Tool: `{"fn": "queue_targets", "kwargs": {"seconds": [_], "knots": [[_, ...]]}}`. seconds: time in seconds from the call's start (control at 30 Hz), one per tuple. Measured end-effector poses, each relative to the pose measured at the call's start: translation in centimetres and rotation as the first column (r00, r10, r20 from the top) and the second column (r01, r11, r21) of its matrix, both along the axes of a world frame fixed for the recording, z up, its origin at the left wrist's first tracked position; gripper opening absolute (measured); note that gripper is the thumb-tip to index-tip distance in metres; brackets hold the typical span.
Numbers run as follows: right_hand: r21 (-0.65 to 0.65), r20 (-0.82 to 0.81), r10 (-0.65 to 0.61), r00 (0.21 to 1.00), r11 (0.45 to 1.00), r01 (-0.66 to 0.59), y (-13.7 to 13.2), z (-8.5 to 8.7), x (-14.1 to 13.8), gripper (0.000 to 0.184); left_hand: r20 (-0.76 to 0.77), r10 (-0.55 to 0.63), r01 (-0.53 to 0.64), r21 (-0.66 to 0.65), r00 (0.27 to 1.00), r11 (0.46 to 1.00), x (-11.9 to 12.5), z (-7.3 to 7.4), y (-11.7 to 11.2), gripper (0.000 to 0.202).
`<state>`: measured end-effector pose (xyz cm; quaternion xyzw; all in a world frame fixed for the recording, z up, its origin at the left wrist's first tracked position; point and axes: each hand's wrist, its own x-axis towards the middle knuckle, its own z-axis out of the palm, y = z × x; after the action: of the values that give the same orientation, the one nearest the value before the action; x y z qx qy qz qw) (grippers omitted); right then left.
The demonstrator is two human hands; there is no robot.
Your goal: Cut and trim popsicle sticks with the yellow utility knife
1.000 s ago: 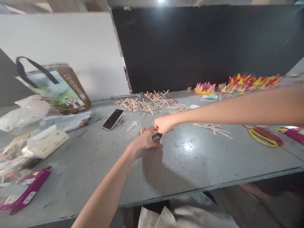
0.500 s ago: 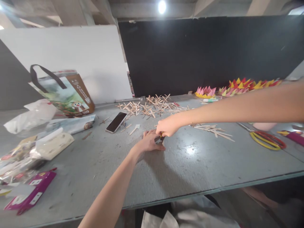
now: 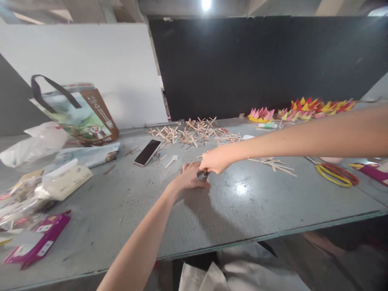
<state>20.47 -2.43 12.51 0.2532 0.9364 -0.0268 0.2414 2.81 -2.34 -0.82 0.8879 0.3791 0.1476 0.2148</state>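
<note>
My left hand [image 3: 193,177] rests low on the grey table, its thumb stretched toward the right and its fingers curled down. Whatever lies under those fingers is hidden. Just above and touching it, my right hand [image 3: 216,159] is closed in a fist around a small yellow and black tool [image 3: 206,173]. Only a bit of this tool shows between the two hands, so its kind is unclear. Behind the hands lies a heap of thin wooden sticks [image 3: 194,133], many crossed over one another. More loose sticks [image 3: 274,163] lie under and beyond my right forearm.
A phone [image 3: 147,152] and a small stick with a pale square end [image 3: 171,161] lie left of the hands. Farther left are a printed bag [image 3: 87,117] and plastic packets [image 3: 65,184]. Scissors [image 3: 336,174] and pointed paper flowers [image 3: 315,107] are at right.
The view has tipped and shifted slightly. Both hands keep nearly the same place and grip, my right fist still around the tool beside my left hand.
</note>
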Motion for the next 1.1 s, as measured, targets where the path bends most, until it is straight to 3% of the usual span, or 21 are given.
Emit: {"fn": "queue_targets", "kwargs": {"seconds": [0.1, 0.27, 0.47, 0.57, 0.67, 0.77, 0.93, 1.1], "knots": [[0.081, 0.075, 0.235, 0.969, 0.967, -0.241, -0.1, 0.2, 1.0, 0.025, 0.008, -0.019, 0.019, 0.0, 1.0, 1.0, -0.1, 0.0, 0.1, 0.065], [0.092, 0.054, 0.249, 0.967, 0.963, -0.253, 0.1, 0.4, 1.6, 0.024, 0.024, -0.017, 0.017, 0.007, 1.0, 1.0, -0.1, -0.2, 0.2, 0.07], [0.061, 0.08, 0.383, 0.92, 0.919, -0.388, 1.4, 0.2, 1.5, 0.023, 0.018, -0.001, 0.002, -0.006, 1.0, 1.0, 0.0, -0.2, 0.4, 0.071], [0.028, 0.041, 0.387, 0.921, 0.921, -0.389, 2.2, -0.1, 1.9, 0.023, 0.016, -0.006, 0.006, 0.002, 1.0, 1.0, 0.0, -0.3, 0.4, 0.072], [0.002, -0.028, 0.312, 0.95, 0.95, -0.312, 2.1, -0.3, 2.5, 0.021, 0.021, -0.001, 0.001, -0.001, 1.0, 1.0, 0.0, -0.2, 0.3, 0.076], [-0.06, -0.106, 0.132, 0.986, 0.989, -0.139, 1.2, -0.2, 2.7, 0.021, 0.015, 0.007, -0.007, -0.015, 1.0, 1.0, 0.1, 0.0, 0.1, 0.071], [-0.159, -0.138, -0.146, 0.98, 0.98, 0.124, 0.5, -0.2, 2.0, 0.021, -0.012, 0.022, -0.022, -0.035, 1.0, 0.999, 0.2, 0.3, 0.0, 0.061], [-0.137, -0.049, -0.201, 0.978, 0.972, 0.193, 2.1, -1.0, 0.5, 0.018, 0.006, 0.031, -0.031, -0.029, 0.999, 0.999, 0.1, 0.1, 0.1, 0.061]]}}
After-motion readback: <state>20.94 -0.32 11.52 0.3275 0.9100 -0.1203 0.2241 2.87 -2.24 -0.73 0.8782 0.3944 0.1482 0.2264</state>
